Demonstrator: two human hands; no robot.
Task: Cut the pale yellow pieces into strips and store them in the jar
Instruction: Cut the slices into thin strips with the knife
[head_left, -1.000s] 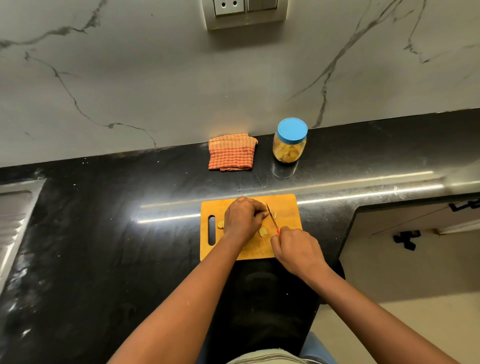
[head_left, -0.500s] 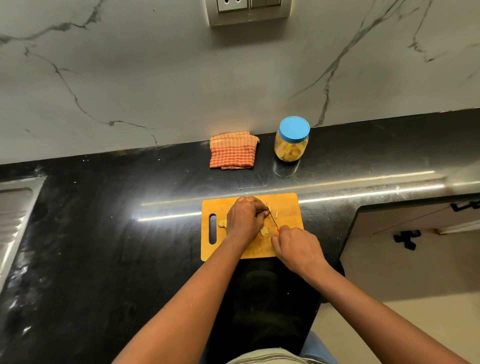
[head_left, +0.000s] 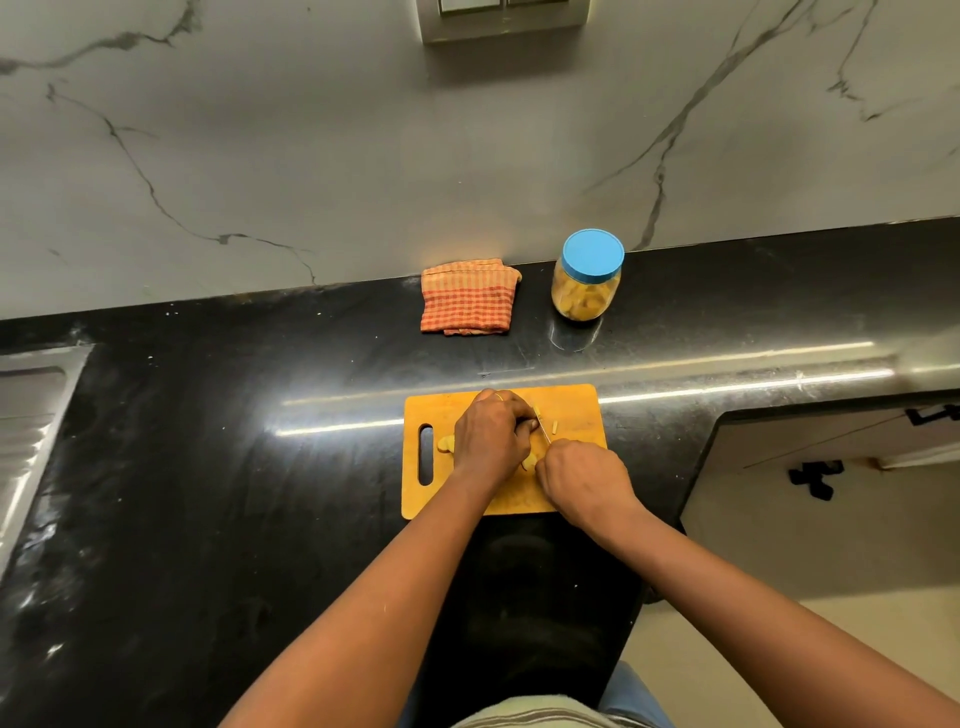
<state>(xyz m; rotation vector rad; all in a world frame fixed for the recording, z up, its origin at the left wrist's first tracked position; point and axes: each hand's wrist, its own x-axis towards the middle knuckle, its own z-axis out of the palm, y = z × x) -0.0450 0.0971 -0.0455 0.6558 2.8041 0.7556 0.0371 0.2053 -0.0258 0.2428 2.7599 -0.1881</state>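
An orange cutting board (head_left: 576, 405) lies on the black counter in front of me. My left hand (head_left: 491, 439) is curled over a pale yellow piece on the board, pinning it down; the piece is mostly hidden under the fingers. My right hand (head_left: 584, 480) grips a small knife (head_left: 543, 428) whose thin blade points away from me beside the left fingers. Cut strips (head_left: 555, 426) lie just right of the blade. Other pale yellow pieces (head_left: 445, 443) show at the left hand's edge and between the hands. The jar (head_left: 587, 278), blue lid on, holds yellow pieces at the back.
A folded orange checked cloth (head_left: 470, 299) lies left of the jar against the marble wall. A steel sink drainer (head_left: 26, 415) sits at the far left. The counter ends at the right above a cabinet with black handles (head_left: 813, 478).
The knife blade has worked a little against the piece under my left fingers. Both hands stay in place on the board; the view has shifted slightly.
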